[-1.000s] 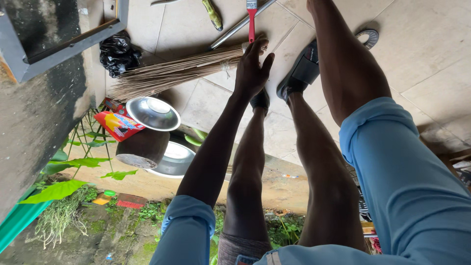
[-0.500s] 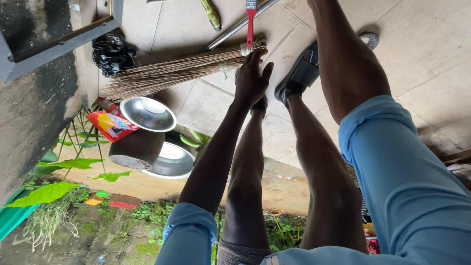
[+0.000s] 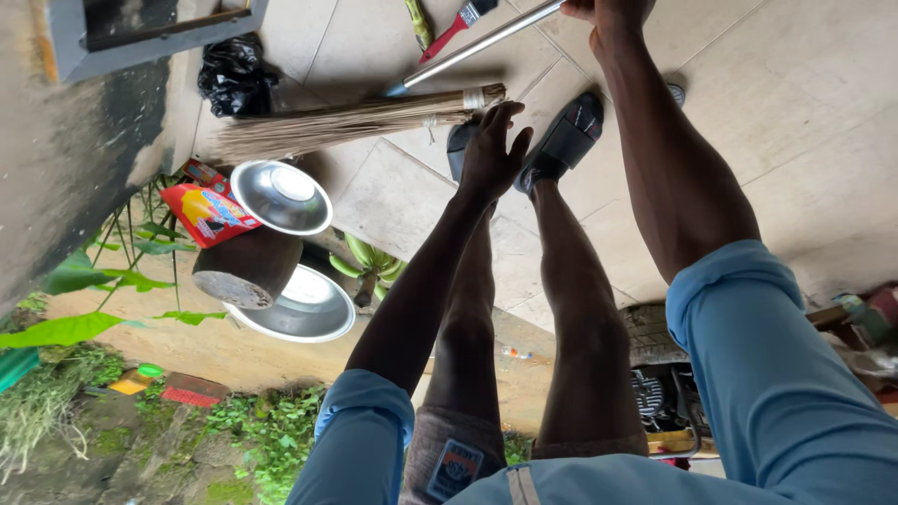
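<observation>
My left hand (image 3: pixel 491 150) reaches down to the tiled floor with its fingers spread, fingertips just short of the bound end of a stick broom (image 3: pixel 346 122) lying flat. It holds nothing. At the top edge my right hand (image 3: pixel 608 11) is closed around the upper end of a metal pole (image 3: pixel 477 42) that slants down to the floor above the broom. My bare legs and black sandals (image 3: pixel 572 136) stand between the two arms. A red-handled paintbrush (image 3: pixel 456 21) lies beyond the pole.
Left of the broom sit a black plastic bag (image 3: pixel 234 75), a steel bowl (image 3: pixel 281 196), a red packet (image 3: pixel 206 213), a dark wooden block (image 3: pixel 245 269) and a larger steel basin (image 3: pixel 299 307). Green bananas (image 3: pixel 369 257) lie by the basin. A wall (image 3: pixel 75 159) and plants (image 3: pixel 65 327) stand at the left.
My left hand has slipped back off the broom's bound end and opened. My right hand has come into view gripping the metal pole. The view has shifted.
</observation>
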